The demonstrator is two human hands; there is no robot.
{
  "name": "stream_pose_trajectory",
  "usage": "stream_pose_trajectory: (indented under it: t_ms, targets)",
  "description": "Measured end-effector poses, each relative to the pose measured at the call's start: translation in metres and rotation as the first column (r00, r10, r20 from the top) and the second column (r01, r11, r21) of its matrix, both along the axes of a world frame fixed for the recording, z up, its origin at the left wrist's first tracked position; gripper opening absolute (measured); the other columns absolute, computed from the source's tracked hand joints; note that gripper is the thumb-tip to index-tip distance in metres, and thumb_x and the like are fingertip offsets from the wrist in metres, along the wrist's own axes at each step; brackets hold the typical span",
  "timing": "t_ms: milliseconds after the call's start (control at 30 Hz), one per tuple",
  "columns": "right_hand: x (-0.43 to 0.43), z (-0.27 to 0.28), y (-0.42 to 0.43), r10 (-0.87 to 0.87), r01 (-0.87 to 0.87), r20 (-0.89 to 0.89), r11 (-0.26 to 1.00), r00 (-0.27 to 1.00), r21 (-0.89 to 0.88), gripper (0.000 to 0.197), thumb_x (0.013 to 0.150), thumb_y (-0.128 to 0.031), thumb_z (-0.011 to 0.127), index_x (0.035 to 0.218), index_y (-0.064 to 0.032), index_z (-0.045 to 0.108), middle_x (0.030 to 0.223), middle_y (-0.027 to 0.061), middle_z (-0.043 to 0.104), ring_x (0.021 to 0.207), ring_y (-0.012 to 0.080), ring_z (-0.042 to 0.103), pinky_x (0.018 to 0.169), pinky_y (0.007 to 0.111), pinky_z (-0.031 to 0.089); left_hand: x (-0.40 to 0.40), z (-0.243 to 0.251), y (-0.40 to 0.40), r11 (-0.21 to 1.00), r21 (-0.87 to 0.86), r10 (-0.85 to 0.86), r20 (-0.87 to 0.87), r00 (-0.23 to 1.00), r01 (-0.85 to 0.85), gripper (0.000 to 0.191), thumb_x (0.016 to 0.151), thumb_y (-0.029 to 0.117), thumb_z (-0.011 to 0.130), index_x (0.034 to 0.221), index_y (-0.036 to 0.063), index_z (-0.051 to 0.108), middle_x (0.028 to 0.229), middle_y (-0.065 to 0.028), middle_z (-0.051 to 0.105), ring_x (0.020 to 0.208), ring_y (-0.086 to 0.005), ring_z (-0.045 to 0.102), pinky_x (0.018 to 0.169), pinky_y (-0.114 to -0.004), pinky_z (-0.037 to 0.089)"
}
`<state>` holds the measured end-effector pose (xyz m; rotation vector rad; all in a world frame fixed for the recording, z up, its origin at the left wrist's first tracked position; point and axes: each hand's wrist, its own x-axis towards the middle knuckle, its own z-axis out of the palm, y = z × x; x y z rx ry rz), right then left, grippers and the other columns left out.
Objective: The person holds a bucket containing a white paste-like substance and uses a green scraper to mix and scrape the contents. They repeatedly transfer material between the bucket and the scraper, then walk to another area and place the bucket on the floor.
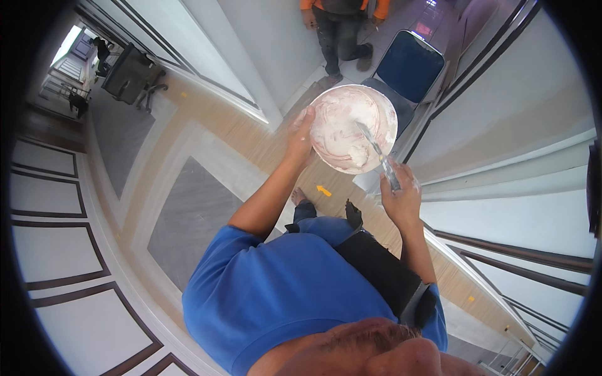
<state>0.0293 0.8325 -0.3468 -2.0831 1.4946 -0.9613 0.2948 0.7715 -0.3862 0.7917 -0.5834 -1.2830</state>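
My left hand grips a round white tub by its left side, thumb over the rim. Pale pinkish-white paste coats the inside of the tub, with a thicker lump low on the right. In my right hand is the handle of a paste-smeared putty knife. Its blade reaches over the rim into the tub and touches or hovers just above the paste; which one I cannot tell. White smears mark the fingers of my right hand.
Beyond the tub stand a blue padded chair and a person in orange sleeves. A white wall rises on the right. An office chair stands far left. Yellow arrow marks stick to the wood-look floor; panelled wall lines the left.
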Motion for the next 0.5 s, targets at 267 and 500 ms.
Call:
stream_pose_trajectory:
  t_ms: [267, 500]
  targets:
    - [0.032, 0.014, -0.016, 0.131, -0.192, -0.311, 0.966, 0.941, -0.172, 0.040, 0.084, -0.008, 0.068, 0.124, -0.0079, 0.071, 0.113, 0.0149, 0.068, 0.101, 0.0343, 0.067, 0.082, 0.044, 0.057, -0.009, 0.006, 0.000, 0.998, -0.036, -0.055, 0.018, 0.998, 0.056, 0.045, 0.105, 0.028, 0.061, 0.136, -0.0046, 0.056, 0.128, -0.0116, 0.066, 0.114, -0.0180, 0.064, 0.099, -0.033, 0.052]
    - [0.007, -0.001, -0.016, 0.165, -0.218, -0.310, 0.965, 0.936, -0.143, 0.038, 0.084, -0.005, 0.069, 0.121, -0.0087, 0.073, 0.112, 0.0138, 0.067, 0.102, 0.0354, 0.066, 0.083, 0.044, 0.055, 0.000, 0.005, 0.004, 0.990, -0.130, 0.076, 0.202, 0.976, -0.050, 0.046, 0.105, 0.027, 0.062, 0.136, -0.0058, 0.057, 0.126, -0.0105, 0.067, 0.114, -0.0154, 0.063, 0.101, -0.031, 0.049]
